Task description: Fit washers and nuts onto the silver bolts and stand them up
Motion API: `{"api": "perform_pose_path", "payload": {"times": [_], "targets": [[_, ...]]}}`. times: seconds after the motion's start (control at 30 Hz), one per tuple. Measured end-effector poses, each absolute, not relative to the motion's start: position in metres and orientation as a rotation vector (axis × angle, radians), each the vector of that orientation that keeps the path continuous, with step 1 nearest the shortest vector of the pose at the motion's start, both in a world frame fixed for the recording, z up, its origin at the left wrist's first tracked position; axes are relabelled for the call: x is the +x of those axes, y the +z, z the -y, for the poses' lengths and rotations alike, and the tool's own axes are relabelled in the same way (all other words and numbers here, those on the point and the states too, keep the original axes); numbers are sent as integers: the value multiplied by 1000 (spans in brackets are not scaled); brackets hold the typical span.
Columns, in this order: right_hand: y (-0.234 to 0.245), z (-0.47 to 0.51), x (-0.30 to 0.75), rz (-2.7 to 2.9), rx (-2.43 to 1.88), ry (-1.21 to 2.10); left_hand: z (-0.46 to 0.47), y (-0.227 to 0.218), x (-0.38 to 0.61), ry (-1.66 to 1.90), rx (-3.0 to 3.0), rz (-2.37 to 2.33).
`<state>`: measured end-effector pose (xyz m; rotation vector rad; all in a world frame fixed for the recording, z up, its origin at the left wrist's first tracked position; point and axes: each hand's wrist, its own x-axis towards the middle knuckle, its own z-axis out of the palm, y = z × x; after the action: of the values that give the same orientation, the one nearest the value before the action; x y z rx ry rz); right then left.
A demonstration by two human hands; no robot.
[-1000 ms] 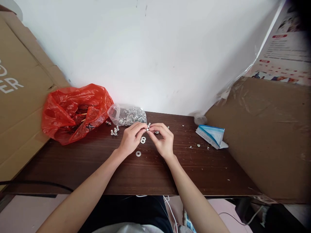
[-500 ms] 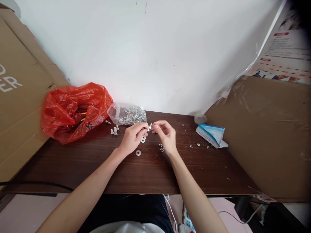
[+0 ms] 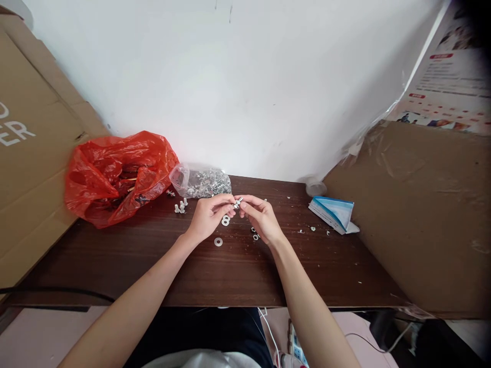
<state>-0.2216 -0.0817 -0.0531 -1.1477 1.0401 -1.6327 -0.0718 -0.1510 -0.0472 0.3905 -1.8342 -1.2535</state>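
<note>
My left hand (image 3: 208,217) pinches a small silver bolt (image 3: 238,203) above the dark wooden table (image 3: 153,255). My right hand (image 3: 263,217) meets it from the right, its fingertips closed on the bolt's other end. Two flat washers (image 3: 225,221) (image 3: 218,242) lie on the table just under my hands. A couple of small nuts (image 3: 254,233) sit beside my right wrist. Several short bolts (image 3: 181,206) stand to the left of my left hand.
A clear bag of silver hardware (image 3: 201,182) lies behind my hands, next to a red plastic bag (image 3: 115,174). A blue and white packet (image 3: 333,213) rests at the right. Cardboard stands on the left (image 3: 30,153) and on the right (image 3: 418,204). A cable (image 3: 57,291) runs along the front left edge.
My right hand drew slightly away from the bolt, uncovering the nuts on the table, then came back so its fingertips meet the bolt again. My left hand stayed put.
</note>
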Motion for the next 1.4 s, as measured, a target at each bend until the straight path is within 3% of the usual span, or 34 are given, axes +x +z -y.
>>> {"api": "perform_pose_path", "payload": {"times": [0.53,0.93,1.4], "targets": [[-56,86,-223,-1038,-1011,-1696,149,-51,-80,-1588,384,1586],[-59,86,-223,-1388,-1319,-1750,150,-54,-81,-1744,615,1555],[-63,88,-220,-1388,-1346,-1708,149,-56,-79,-1629,681,1766]]}}
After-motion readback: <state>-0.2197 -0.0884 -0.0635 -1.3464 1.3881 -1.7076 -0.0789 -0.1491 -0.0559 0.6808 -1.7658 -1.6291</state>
